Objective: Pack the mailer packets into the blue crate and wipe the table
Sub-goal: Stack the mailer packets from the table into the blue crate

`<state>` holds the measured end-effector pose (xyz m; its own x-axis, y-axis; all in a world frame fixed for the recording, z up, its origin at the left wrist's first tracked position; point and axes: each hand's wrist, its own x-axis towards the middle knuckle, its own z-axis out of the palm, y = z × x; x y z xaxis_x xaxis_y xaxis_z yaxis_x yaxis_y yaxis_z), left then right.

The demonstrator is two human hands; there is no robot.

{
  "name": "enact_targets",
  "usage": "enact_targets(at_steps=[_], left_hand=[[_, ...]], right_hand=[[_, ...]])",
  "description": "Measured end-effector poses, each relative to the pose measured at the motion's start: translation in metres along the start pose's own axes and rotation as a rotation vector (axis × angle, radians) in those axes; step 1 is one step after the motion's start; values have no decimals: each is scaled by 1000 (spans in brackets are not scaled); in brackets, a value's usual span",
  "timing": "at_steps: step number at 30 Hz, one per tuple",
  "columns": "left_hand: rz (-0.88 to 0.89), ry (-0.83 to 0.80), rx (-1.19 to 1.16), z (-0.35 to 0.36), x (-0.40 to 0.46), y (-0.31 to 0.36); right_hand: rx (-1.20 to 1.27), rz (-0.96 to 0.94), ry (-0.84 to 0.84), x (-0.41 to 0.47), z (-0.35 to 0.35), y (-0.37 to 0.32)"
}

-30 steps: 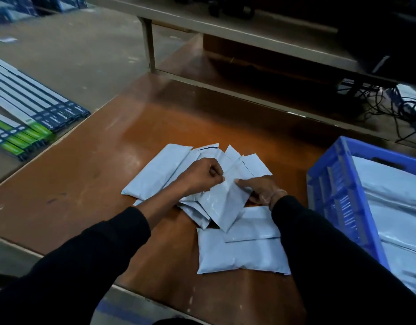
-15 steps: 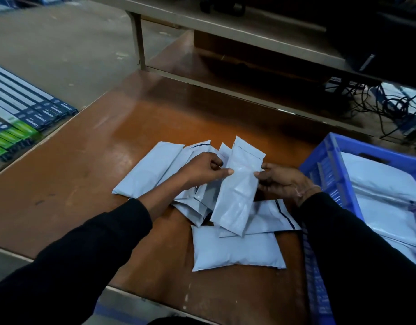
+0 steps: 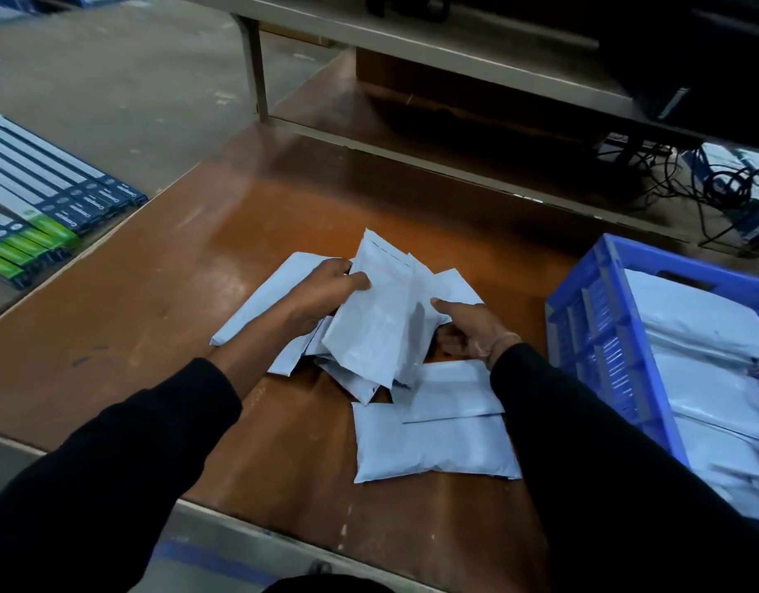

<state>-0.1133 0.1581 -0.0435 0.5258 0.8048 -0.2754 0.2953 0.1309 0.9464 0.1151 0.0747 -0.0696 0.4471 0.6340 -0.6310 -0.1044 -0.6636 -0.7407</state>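
Several white mailer packets lie in a loose pile on the brown table [image 3: 164,293]. My left hand [image 3: 322,293] grips the left edge of a raised packet [image 3: 373,318] that stands tilted above the pile. My right hand [image 3: 467,331] sits against the right side of that bunch, thumb on top and fingers curled under the packets. Two flat packets [image 3: 433,442] lie nearer to me. The blue crate [image 3: 591,336] stands at the right, with several packets [image 3: 707,378] inside it.
Long boxed items in blue and green [image 3: 40,207] lie in rows on the floor at the left. A metal shelf frame [image 3: 258,66] rises behind the table. Tangled cables [image 3: 711,181] lie at the back right.
Both hands have lifted the packet higher and tipped it more upright. My right hand has moved in from the packet's right edge to lower on the bunch.
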Motion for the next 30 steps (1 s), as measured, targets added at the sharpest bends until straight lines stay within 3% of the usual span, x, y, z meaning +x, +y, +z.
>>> enact_targets(at_steps=[5,11,16,19,22,25,28,30], left_hand=[[-62,17,-5,-1,-6,-6],[-72,23,-9,5,-6,-3],[-42,5,-50,18,-1,3],[-19,5,-75,30,2,9],[-17,-4,-102,45,7,13],[-83,-14,-201,61,8,15],[-113,4,-318,78,5,23],[-121,-71,-371,86,2,28]], right_hand=[[122,58,-91,-7,19,5],[176,49,-57,-11,-2,2],[20,-65,55,-10,-42,-11],[-128,-176,231,-23,-73,-35],[-36,-275,295,-45,-89,-54],[85,-222,144,-60,-83,-55],[-65,-226,75,-54,-78,-39],[-93,-241,73,-55,-75,-31]])
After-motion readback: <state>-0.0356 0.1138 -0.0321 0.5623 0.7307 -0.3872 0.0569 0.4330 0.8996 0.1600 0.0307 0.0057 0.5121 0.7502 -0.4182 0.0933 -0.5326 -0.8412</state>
